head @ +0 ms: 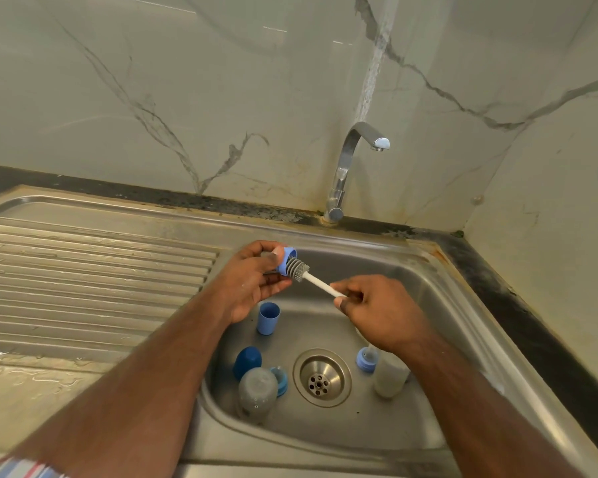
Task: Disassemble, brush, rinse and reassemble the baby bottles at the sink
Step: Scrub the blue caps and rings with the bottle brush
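Marble-veined wall panels are backing a steel sink [439, 305] with a ribbed drainboard [94, 270] to its left and a chrome tap [346, 167] behind. Left hand [252, 281] is gripping a blue bottle collar [286, 259] with its teat over the basin. Right hand [377, 305] is pinching the white handle of a grey bottle brush [299, 269], whose head is sitting at the collar's opening. Two bottles [258, 391] [390, 374], a light blue cap [268, 317], a dark blue cap [247, 362] and a blue ring [366, 360] are lying around the drain [321, 377].

Bottles [257, 391] in sink [439, 291], hands [252, 281] above.
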`<action>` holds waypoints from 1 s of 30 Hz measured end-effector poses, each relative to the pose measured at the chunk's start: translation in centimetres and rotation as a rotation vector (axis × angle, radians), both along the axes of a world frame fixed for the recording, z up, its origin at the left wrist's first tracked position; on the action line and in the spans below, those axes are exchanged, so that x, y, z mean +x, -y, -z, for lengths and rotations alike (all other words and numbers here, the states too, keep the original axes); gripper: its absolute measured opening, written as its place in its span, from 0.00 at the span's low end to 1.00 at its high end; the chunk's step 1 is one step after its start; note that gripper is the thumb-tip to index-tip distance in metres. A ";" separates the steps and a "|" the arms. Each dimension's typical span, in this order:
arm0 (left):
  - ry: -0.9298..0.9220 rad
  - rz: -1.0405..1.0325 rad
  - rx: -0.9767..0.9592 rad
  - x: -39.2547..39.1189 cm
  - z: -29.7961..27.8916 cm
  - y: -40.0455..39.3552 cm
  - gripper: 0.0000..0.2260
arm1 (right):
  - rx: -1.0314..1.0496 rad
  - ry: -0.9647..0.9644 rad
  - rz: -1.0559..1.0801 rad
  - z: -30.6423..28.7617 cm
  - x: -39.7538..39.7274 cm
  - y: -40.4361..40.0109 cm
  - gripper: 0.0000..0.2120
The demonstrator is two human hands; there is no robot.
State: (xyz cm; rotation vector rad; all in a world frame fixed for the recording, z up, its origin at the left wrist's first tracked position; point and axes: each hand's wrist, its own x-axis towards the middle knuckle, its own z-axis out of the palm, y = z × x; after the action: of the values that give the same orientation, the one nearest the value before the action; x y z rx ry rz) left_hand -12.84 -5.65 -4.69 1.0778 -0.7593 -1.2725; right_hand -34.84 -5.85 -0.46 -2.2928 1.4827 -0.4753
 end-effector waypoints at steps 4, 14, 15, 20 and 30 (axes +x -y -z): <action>-0.077 -0.012 -0.038 -0.1 -0.2 0.0 0.11 | 0.233 0.302 0.076 0.6 0.1 0.1 0.11; -0.090 -0.081 -0.005 0.1 -0.2 0.1 0.11 | -0.086 -0.051 0.030 0.2 0.0 -0.3 0.16; -0.081 -0.074 -0.001 0.1 -0.1 0.1 0.10 | -0.133 -0.079 0.035 0.1 -0.1 -0.3 0.17; -0.029 -0.049 -0.001 0.0 -0.2 -0.1 0.09 | -0.223 -0.215 0.047 -0.1 0.3 -0.5 0.18; 0.026 -0.067 0.012 0.0 0.1 0.1 0.08 | -0.134 -0.096 0.047 -0.2 0.4 -0.6 0.17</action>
State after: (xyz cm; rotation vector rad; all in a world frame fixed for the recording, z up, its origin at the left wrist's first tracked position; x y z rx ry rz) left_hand -12.82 -5.70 -4.77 1.1225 -0.7302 -1.2096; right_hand -34.46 -5.28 -0.27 -2.4192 1.5976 -0.4976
